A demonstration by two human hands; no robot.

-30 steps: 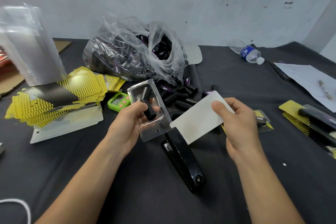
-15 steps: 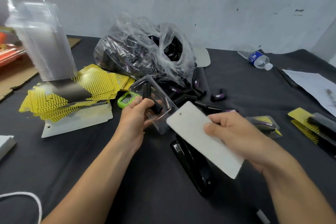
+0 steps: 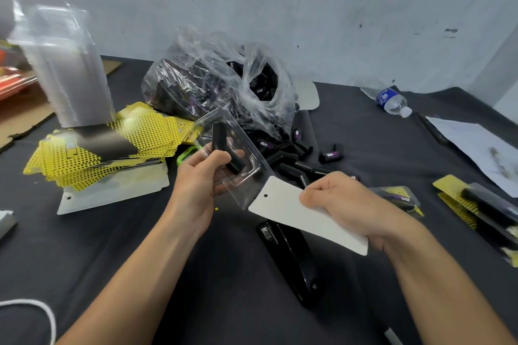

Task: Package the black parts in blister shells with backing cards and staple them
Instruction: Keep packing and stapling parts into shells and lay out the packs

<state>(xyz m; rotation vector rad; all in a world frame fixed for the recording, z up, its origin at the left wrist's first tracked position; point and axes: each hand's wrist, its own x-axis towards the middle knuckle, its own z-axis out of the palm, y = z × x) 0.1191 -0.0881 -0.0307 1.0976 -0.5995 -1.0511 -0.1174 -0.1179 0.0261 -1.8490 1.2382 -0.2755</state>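
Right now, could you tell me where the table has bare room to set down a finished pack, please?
Bare cloth lies near-left, between the yellow cards, the white cord and the stapler. Another patch lies between the loose black parts, the water bottle and the paper sheet. It is crowded around the plastic bag and the finished packs.

Even, soft light; glare on plastic bag [image 3: 221, 87] (edges bowed); slight blur throughout.

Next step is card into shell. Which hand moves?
Right. The right hand pinches the backing card, its holed end close to the blister shell; the left hand grips that shell with the black part inside.
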